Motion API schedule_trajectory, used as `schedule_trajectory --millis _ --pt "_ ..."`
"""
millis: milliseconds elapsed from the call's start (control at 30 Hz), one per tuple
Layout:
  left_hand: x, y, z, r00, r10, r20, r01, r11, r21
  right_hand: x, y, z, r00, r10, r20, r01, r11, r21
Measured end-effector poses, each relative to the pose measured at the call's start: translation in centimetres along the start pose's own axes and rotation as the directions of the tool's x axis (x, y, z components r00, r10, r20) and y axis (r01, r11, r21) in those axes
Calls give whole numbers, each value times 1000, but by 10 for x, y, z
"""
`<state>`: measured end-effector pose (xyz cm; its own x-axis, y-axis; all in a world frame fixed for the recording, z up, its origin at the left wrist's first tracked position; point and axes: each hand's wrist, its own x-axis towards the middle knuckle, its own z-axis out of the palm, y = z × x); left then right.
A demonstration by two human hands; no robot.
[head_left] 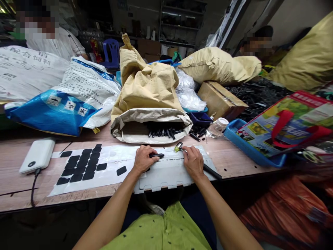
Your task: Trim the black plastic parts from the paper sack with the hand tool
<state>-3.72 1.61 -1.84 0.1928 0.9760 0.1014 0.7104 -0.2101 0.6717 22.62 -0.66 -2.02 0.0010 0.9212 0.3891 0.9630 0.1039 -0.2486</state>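
1. The left hand (142,159) pinches a slim black tube (160,155), lying crosswise, free tip toward the right hand (194,161)
2. The right hand grips a hammer (178,147); its shiny head (yellow-green at one face) sits between the hands, nearer the right, dark handle slanting back
3. Below, a flat, notched board (166,177), perhaps plastic, though glare blurs it
4. Beyond, a crumpled sack (153,139) gapes around black pieces (163,133)
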Motion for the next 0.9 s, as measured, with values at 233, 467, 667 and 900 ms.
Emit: schedule_trajectory --millis 233,467,667,900 --pt "-22 25 -11 996 94 -1 -93 989 -118 1 -1 7 1000 -7 -11 6 997 -78" --pt "-117 68 7 775 240 585 -58 948 -312 0 -1 7 1000 -4 -10 3 996 -94" --pt "-140 15 65 770 -137 623 90 990 106 0 -1 9 1000 -12 -25 10 995 -94" --pt "-136 20 49 689 -83 720 -28 990 141 -1 -1 9 999 -18 -32 15 995 -96"
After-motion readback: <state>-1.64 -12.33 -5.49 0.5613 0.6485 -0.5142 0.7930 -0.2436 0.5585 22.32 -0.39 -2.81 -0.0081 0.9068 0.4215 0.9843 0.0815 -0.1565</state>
